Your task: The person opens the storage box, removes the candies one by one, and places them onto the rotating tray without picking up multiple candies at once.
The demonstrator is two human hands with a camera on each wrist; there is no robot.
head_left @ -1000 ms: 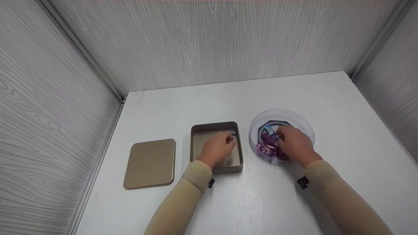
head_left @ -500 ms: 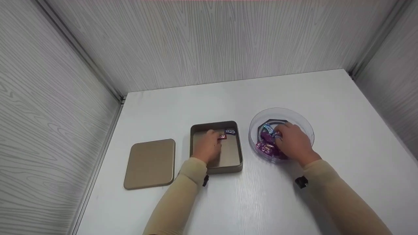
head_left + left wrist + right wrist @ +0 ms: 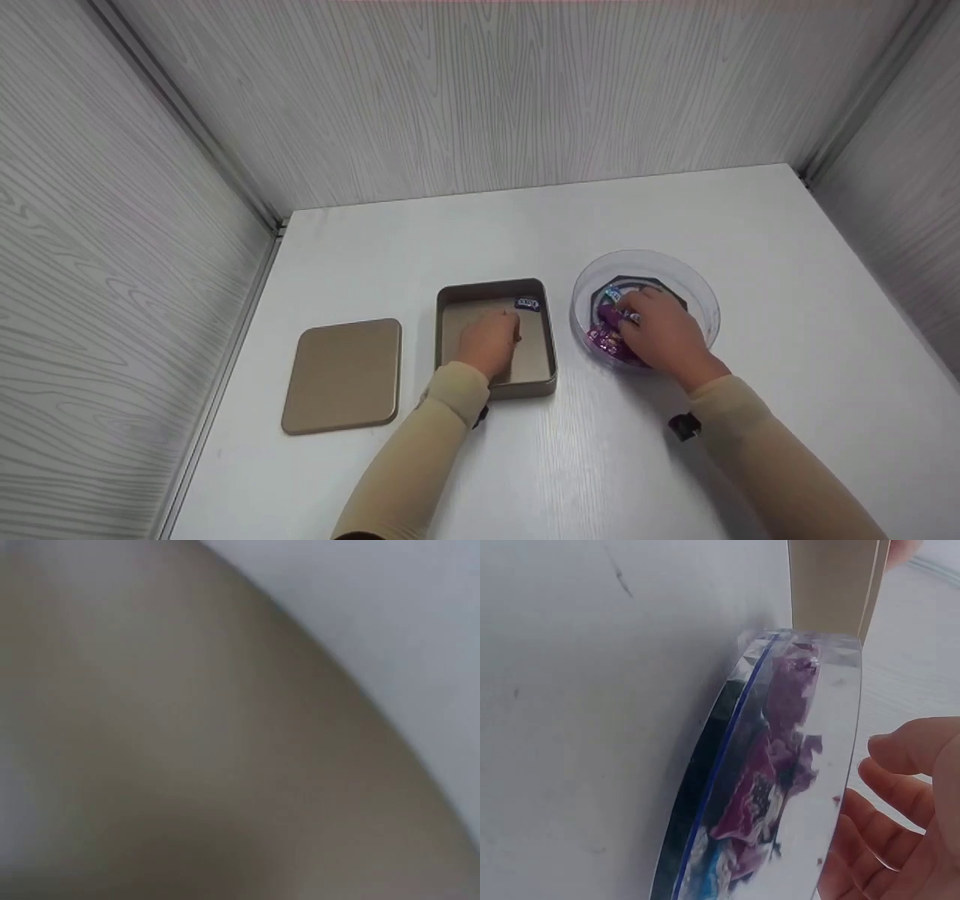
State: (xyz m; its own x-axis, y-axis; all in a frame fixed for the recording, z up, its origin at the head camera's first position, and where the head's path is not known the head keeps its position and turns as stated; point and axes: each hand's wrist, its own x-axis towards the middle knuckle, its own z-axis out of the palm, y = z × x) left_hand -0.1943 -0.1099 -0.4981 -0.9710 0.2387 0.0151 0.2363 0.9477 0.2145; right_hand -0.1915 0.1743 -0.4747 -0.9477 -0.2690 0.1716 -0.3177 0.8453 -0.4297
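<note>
In the head view, my left hand is down inside an open gold tin, fingers bent toward its floor. Its fingertips are hidden, so I cannot tell whether they hold a candy. A dark blue wrapped candy lies in the tin's far right corner. Over a clear round plastic bowl, my right hand reaches in with loosely bent fingers. Purple wrapped candies and a light blue one lie beside its fingertips. The right wrist view shows nothing between thumb and fingers.
The flat gold lid lies left of the tin on the white table. Pale wood-grain panels stand at the back and both sides. A blurred sleeve fills most of the left wrist view.
My left hand first shifts left and forward in the tin, then slightly back right; a red candy seen by its fingertips is now out of sight. My right hand moves slightly left in the bowl.
</note>
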